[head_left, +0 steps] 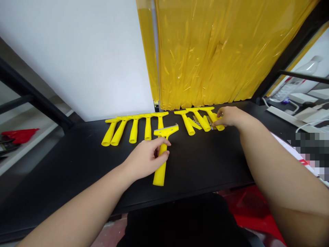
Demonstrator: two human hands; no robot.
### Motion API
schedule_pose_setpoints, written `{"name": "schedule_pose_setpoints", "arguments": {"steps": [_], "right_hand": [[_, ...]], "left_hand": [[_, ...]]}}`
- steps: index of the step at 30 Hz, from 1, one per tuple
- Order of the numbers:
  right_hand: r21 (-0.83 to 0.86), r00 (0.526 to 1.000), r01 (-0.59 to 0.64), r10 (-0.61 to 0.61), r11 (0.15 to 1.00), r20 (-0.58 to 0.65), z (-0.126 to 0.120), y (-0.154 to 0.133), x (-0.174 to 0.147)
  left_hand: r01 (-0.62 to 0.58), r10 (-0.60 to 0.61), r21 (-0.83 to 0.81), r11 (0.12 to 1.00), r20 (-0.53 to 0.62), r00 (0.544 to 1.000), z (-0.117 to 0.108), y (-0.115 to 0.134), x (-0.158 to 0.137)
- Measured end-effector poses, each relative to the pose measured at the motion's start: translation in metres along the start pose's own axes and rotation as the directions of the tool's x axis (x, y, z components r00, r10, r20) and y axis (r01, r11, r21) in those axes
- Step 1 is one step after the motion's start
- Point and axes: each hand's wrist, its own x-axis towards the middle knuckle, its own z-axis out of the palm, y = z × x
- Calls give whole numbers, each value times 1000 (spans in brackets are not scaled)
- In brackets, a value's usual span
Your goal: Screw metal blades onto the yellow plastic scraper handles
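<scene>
In my left hand (151, 154) is a yellow scraper (160, 173), gripped round its handle with its wide head pointing away from me. A metal strip runs along the front of that head. My right hand (227, 116) is at the far right end of the row, its fingers bent and pinched at the handle of a yellow scraper (220, 127). What lies between those fingertips is hidden. Beside them, between the right-hand scrapers, are small shiny flat pieces (197, 118) and a yellow piece (194, 123). More yellow scrapers (133, 130) lie in a row left of centre.
Everything lies on a black tabletop (200, 161). Behind it stand a white panel (84, 61) and a yellow plastic curtain (205, 55). Black frame bars (15, 103) rise at both sides. A clear bottle (295, 79) and white boxes (303, 98) are on the right.
</scene>
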Motion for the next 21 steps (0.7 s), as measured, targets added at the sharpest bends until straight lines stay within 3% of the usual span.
{"name": "schedule_pose_setpoints", "arguments": {"steps": [12, 16, 21], "right_hand": [[1, 994, 11, -11, 1000, -107, 8, 7, 9], [108, 994, 1, 11, 994, -109, 6, 18, 13], [202, 974, -31, 75, 979, -212, -1, 35, 12]], "left_hand": [[-4, 4, 9, 1000, 4, 1000, 0, -1, 0], [7, -7, 10, 1000, 8, 1000, 0, 0, -1], [3, -3, 4, 1000, 3, 1000, 0, 0, 0]]}}
